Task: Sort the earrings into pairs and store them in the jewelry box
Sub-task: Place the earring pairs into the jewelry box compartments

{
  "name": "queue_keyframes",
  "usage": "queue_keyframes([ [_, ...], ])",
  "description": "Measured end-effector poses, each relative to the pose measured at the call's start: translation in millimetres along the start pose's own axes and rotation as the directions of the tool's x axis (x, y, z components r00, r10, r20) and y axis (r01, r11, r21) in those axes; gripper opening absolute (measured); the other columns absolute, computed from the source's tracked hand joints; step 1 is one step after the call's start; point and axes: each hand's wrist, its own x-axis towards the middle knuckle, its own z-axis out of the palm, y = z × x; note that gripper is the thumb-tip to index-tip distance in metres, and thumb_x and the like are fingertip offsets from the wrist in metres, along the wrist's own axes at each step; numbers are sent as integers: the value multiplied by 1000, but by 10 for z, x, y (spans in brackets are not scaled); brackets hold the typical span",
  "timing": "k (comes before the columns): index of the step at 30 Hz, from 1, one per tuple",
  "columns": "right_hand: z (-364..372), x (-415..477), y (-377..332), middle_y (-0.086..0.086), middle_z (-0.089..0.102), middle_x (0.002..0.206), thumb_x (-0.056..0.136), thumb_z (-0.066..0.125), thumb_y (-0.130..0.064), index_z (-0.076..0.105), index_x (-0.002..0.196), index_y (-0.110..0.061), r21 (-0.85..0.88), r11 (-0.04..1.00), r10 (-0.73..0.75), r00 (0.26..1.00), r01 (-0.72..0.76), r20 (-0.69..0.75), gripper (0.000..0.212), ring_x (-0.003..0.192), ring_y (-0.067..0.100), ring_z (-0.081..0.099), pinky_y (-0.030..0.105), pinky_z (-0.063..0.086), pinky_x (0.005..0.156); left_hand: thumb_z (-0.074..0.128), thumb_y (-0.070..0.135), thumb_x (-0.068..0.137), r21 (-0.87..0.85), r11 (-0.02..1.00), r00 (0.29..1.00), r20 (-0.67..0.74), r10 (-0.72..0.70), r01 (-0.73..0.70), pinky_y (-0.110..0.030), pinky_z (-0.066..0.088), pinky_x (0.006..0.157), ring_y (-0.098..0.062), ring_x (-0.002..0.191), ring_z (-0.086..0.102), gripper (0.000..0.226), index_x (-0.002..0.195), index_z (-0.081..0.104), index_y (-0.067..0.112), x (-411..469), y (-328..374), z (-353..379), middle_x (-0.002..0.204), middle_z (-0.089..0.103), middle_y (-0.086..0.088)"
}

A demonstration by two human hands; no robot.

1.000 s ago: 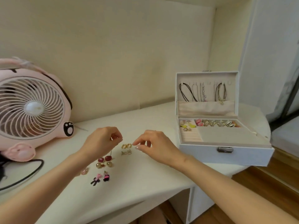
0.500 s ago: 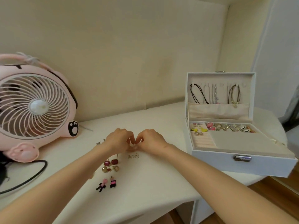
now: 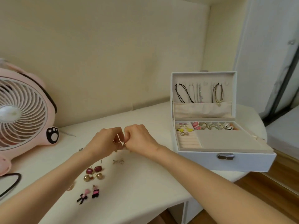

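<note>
My left hand (image 3: 106,140) and my right hand (image 3: 140,139) meet above the white table (image 3: 145,183), fingertips pinching small gold hoop earrings (image 3: 123,144) between them. Below them lie a silver earring pair (image 3: 118,162), two red square drop earrings (image 3: 93,169), two gold ball earrings (image 3: 93,177) and two pink-and-black bow earrings (image 3: 88,194). The white jewelry box (image 3: 226,157) stands open at the right, with earrings and rings in its back compartments and necklaces hung in the lid.
A pink fan (image 3: 24,113) stands at the left with a black cable (image 3: 11,183) in front. One round pinkish earring (image 3: 70,187) peeks out beside my left forearm. The table's front edge runs below the earrings, with wood floor (image 3: 267,191) at the right.
My hands have come together from either side of the gold hoops and lifted them off the table. The view has shifted slightly left.
</note>
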Motion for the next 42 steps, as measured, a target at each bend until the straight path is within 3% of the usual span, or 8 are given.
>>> queue_keyframes([
  [4,-513,-216,36,1,60,66,70,61,7,50,56,-17,82,997,-7,995,15,-98,30,67,24,66,38,58,63,70,7,78,-173,973,981,-146,126,-151,-22,48,60,-7,59,59,20,70,56,20,-70,408,-96,65,65,5],
  [7,-854,-401,217,14,67,70,72,66,9,59,65,-9,212,975,85,992,-64,-94,20,59,24,68,36,59,59,73,8,76,-324,916,967,-176,185,-235,-12,40,58,-5,64,56,18,70,58,17,-43,681,-34,66,64,5],
  [11,-1189,-615,566,7,65,67,80,66,4,66,79,-3,305,937,223,962,-168,-155,7,59,23,69,30,59,57,73,8,76,-476,845,970,-140,199,-242,-10,40,56,-2,54,54,16,72,59,12,90,961,104,62,63,3],
  [18,-1354,-800,978,8,64,64,83,61,8,71,86,-6,326,915,300,941,-238,-155,17,48,5,60,19,54,54,66,-4,80,-626,751,976,-87,201,-211,-24,57,64,-16,61,68,17,86,55,8,307,1271,293,72,65,-5],
  [21,-1353,-787,1069,3,65,66,80,64,8,73,87,-10,273,932,294,938,-239,-185,21,53,6,59,20,54,58,59,-5,85,-617,750,967,-81,241,-238,-25,58,68,-18,67,70,19,99,60,9,363,1327,339,75,60,-4],
  [27,-1318,-734,1173,13,67,75,84,61,3,73,90,-13,173,963,234,960,-207,-155,21,62,9,61,17,53,59,66,5,82,-529,817,973,-147,176,-228,-25,55,63,-10,65,67,16,74,63,19,456,1295,413,70,66,2],
  [36,-1331,-714,1183,0,70,71,79,64,9,73,73,-24,250,956,187,974,-152,-124,34,66,15,69,24,57,64,70,6,78,-386,870,951,-109,289,-308,-18,50,66,-5,68,63,15,74,62,19,538,1274,475,74,68,7],
  [42,-1302,-724,1159,-1,67,64,70,75,3,71,70,-22,180,973,175,969,-143,-177,26,57,0,57,15,50,61,71,27,77,-131,917,924,-118,363,-377,-24,38,65,-2,75,47,19,68,56,34,552,1332,515,71,52,20],
])
